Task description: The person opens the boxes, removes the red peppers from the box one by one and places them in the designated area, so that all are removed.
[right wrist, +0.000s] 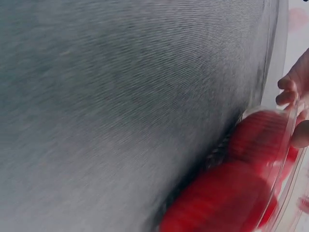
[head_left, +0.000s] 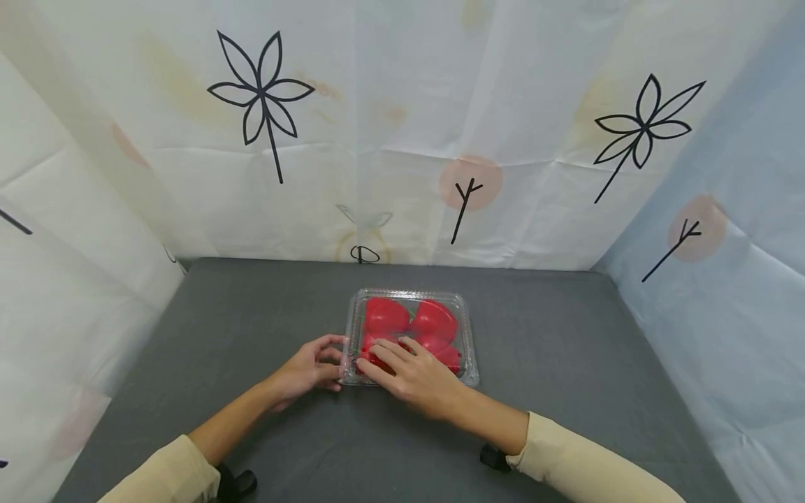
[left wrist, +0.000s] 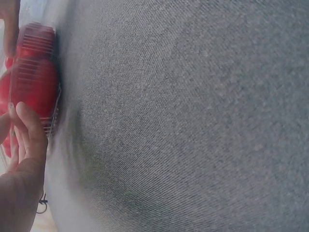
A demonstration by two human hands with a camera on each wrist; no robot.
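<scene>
On the big gray table [head_left: 553, 335], near the middle, sits a clear box [head_left: 468, 342]. The right hand [head_left: 418, 381] lies over its top, fingers loosely spread, with no grip that I can see. The left hand [head_left: 307, 370] seems to pinch the left rim. Red, round things [head_left: 434, 319] sit inside. This step looks like handling the box's top; next needs a steady left hold.

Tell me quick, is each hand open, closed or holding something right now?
Left hand: holding the box at its left edge.
Right hand: open, fingers over the box; whether they touch, I can't tell.
</scene>
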